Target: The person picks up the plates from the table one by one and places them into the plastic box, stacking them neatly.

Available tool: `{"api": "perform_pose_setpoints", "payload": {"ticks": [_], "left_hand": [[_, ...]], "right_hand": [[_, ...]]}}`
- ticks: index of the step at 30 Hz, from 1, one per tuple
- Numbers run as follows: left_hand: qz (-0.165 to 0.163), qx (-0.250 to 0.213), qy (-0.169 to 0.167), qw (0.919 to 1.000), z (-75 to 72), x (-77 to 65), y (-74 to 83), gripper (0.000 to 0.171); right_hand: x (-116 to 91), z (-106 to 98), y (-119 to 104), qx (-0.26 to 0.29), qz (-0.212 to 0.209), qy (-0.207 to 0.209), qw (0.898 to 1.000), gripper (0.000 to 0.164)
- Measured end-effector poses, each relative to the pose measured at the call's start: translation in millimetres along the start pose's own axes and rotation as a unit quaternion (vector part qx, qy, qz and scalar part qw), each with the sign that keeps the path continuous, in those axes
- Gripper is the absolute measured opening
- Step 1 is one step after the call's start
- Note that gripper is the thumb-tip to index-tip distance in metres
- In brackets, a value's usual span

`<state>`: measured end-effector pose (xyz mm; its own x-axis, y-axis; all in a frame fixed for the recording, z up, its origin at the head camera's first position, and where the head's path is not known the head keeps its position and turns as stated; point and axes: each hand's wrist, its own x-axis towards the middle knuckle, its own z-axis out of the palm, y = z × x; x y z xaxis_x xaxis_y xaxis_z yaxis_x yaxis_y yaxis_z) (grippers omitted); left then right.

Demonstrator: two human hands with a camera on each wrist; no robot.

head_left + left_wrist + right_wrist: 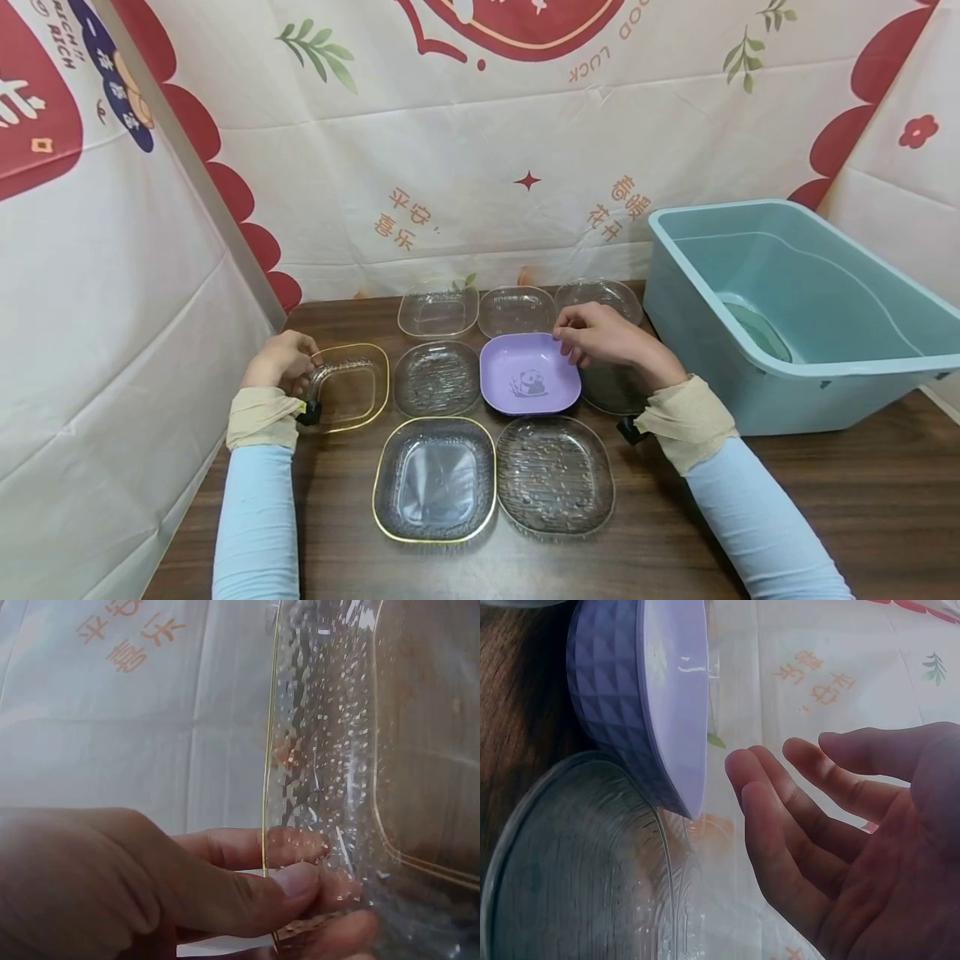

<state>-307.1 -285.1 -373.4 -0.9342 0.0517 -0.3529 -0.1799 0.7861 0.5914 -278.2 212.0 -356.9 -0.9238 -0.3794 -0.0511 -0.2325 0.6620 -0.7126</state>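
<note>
At the left end of the middle row, my left hand [283,362] pinches the near-side rim of a clear square dish [330,697] with gold lines. The thumb lies on the inside, and the fingers show through the clear wall from behind. My right hand [611,340] hovers at the right edge of a purple square dish [517,360] that has a panda print and a faceted outer wall. In the right wrist view its fingers [769,832] are loosely bent, with a gap between them and the purple rim. Nothing is in that hand.
A ribbed clear plate [437,379] lies left of the purple dish, and another is partly under the right hand. Several clear plates line the back. In front are a gold-rimmed dish [435,479] and a ribbed plate [555,475]. A blue-green tub [750,400] holds a clear piece.
</note>
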Motion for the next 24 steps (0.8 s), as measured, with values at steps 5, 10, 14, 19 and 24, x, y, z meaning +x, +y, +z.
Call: {"api": "perform_pose_setpoints", "payload": {"ticks": [5, 10, 14, 19, 24], "left_hand": [[0.025, 0.023, 0.026, 0.9991, -6.5, -2.2, 4.2, 0.017], [0.073, 0.092, 0.063, 0.9911, -11.7, -7.6, 11.0, 0.016], [0.105, 0.137, 0.093, 0.9806, -15.1, -14.1, 17.1, 0.016], [0.116, 0.122, 0.114, 0.9792, -17.0, -21.9, 23.0, 0.02], [0.122, 0.114, 0.138, 0.9762, -16.8, -25.4, 24.3, 0.027]], "right_hand": [[-1, -3, 1, 0.007, 0.003, 0.004, 1.0, 0.022], [-1, -2, 3, 0.016, 0.003, 0.002, 1.0, 0.021], [-1, -1, 5, 0.015, 0.006, 0.0, 1.0, 0.022], [0, -1, 6, 0.014, 0.008, -0.001, 1.0, 0.022], [0, -1, 3, 0.014, 0.007, -0.003, 1.0, 0.023]]}}
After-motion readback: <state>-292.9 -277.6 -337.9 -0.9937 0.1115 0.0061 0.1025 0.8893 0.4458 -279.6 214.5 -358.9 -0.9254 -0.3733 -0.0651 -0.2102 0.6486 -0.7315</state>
